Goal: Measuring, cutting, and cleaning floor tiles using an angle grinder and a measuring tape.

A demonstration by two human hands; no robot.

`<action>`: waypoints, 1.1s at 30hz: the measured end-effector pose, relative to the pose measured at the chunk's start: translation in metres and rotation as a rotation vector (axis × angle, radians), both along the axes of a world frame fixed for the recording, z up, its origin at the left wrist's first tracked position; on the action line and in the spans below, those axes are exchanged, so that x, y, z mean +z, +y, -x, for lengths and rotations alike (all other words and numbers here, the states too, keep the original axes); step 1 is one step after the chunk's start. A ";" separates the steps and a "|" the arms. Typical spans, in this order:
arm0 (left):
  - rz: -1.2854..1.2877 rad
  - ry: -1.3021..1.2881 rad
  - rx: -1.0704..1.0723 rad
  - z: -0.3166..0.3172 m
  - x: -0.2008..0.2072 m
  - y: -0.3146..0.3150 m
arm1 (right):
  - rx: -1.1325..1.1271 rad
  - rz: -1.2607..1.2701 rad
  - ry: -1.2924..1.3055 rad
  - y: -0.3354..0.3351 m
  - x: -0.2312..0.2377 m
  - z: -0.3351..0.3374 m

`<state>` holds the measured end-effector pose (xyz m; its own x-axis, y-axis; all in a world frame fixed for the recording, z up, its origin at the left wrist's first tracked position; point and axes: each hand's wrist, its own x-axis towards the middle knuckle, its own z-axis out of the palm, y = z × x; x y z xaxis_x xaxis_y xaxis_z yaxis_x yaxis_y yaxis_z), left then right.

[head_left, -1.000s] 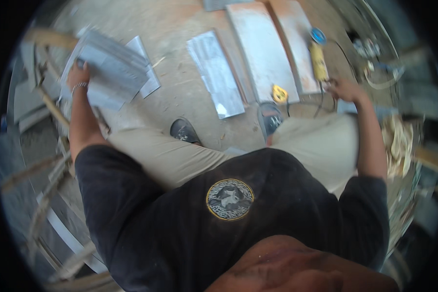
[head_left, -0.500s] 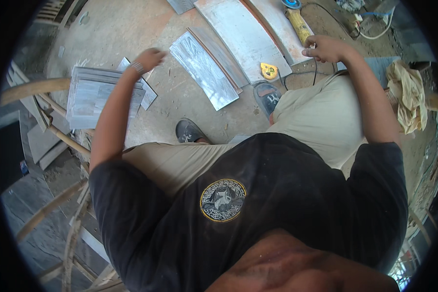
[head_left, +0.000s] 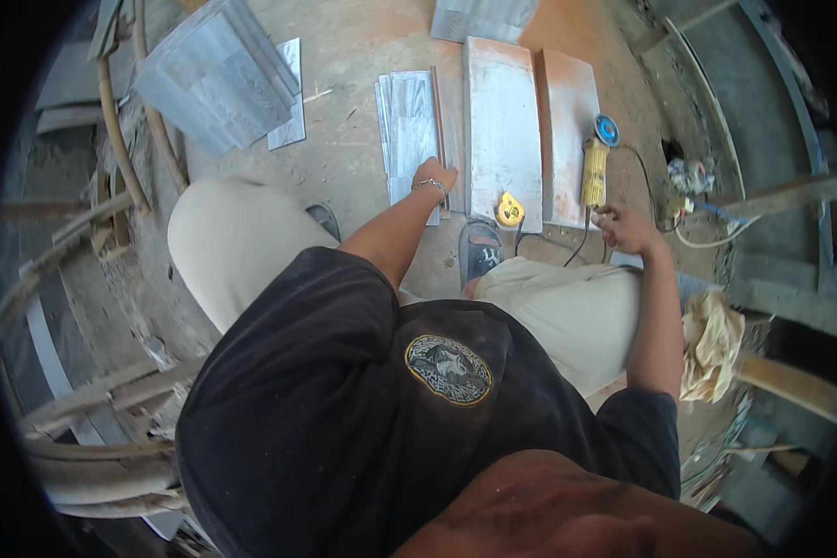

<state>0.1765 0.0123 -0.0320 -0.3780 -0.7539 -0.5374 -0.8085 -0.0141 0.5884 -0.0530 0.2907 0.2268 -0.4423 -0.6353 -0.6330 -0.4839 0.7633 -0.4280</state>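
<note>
The left hand point(head_left: 435, 174), with a silver band at its wrist, is at the near end of a small pile of long, grey, wood-look tiles point(head_left: 407, 121). A thin, straight, brown strip point(head_left: 437, 112) lies along the right side of that pile, and its near end runs down to the hand. The fingers are curled in — I cannot tell if they hold anything.

The right hand point(head_left: 628, 230) is just beside the bottom end of a yellow grinder with a round blue disc point(head_left: 594, 172). Its fingers are bent and close together, but I cannot tell if they pinch the thin black cord point(head_left: 578, 249). The grinder lies on a long, dusty, white-and-orange board point(head_left: 567, 116).

A second long, whitish board point(head_left: 502, 121) lies between the tiles and the grinder — a small, yellow-and-black tape measure point(head_left: 509, 210) sits at its near end.
</note>
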 end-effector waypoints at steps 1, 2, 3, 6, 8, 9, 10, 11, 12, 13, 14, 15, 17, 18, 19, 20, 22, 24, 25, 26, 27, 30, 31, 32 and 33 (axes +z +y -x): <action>-0.017 0.025 0.013 -0.002 0.003 -0.001 | -0.023 -0.065 0.012 0.000 -0.001 0.003; -0.013 -0.003 -0.051 -0.001 0.006 -0.002 | -0.064 -0.148 0.045 -0.001 -0.002 0.006; -0.007 -0.030 -0.118 0.001 0.007 -0.002 | -0.032 -0.130 0.044 -0.002 -0.002 0.007; -0.034 -0.031 -0.010 0.011 0.005 -0.001 | -0.033 -0.126 0.044 -0.006 -0.001 0.009; -0.030 -0.041 0.034 0.014 -0.001 0.004 | -0.048 -0.153 0.055 -0.007 0.001 0.006; -0.024 -0.059 0.059 0.015 -0.004 0.006 | -0.035 -0.156 0.053 -0.007 0.002 0.005; -0.019 -0.051 0.056 0.015 -0.006 0.008 | -0.039 -0.147 0.049 -0.007 0.003 0.004; 0.024 -0.038 0.078 0.015 -0.008 0.010 | -0.038 -0.136 0.043 -0.007 0.003 0.003; 0.058 -0.014 0.083 0.014 -0.008 0.011 | -0.042 -0.140 0.035 -0.006 0.002 0.003; 0.067 -0.028 0.082 0.014 -0.008 0.010 | -0.055 -0.125 0.031 -0.006 0.002 0.004; 0.109 -0.028 0.034 0.013 -0.007 0.008 | -0.026 -0.108 0.016 -0.007 0.000 0.006; 0.149 -0.025 -0.024 0.012 -0.006 0.007 | -0.011 -0.108 0.019 -0.007 -0.002 0.008; 0.133 -0.103 -0.142 0.012 -0.001 -0.001 | -0.005 -0.094 0.057 -0.009 -0.007 0.013; 0.122 -0.149 -0.205 0.011 0.001 -0.006 | 0.005 -0.066 0.036 -0.009 -0.009 0.015; 0.149 -0.180 -0.271 0.010 0.003 -0.008 | -0.012 -0.085 0.041 -0.008 -0.012 0.017; 0.136 -0.203 -0.338 0.010 0.004 -0.012 | -0.006 -0.060 0.022 -0.005 -0.014 0.017; 0.171 -0.200 -0.404 0.008 0.003 -0.015 | -0.016 -0.056 0.028 -0.001 -0.015 0.017; 0.113 -0.205 -0.374 0.008 -0.001 -0.017 | -0.060 -0.058 0.030 0.001 -0.014 0.013; 0.118 -0.211 -0.408 0.006 -0.004 -0.018 | -0.032 -0.036 0.052 0.001 -0.012 0.011; 0.111 -0.213 -0.422 0.005 -0.009 -0.017 | -0.007 -0.027 0.076 0.000 -0.010 0.007; 0.103 -0.218 -0.447 0.004 -0.013 -0.018 | -0.039 -0.015 0.072 -0.003 -0.007 0.004; 0.252 -0.207 -0.513 -0.002 -0.030 -0.016 | 0.123 -0.190 0.182 -0.010 0.007 -0.001; 0.228 -0.215 -0.556 -0.001 -0.034 -0.019 | 0.074 -0.180 0.212 -0.005 0.014 0.000; 0.299 -0.160 -0.544 -0.003 -0.038 -0.016 | 0.092 -0.096 0.333 0.001 0.020 0.001; 0.295 -0.189 -0.586 -0.001 -0.040 -0.018 | 0.041 0.136 0.517 0.016 0.027 0.002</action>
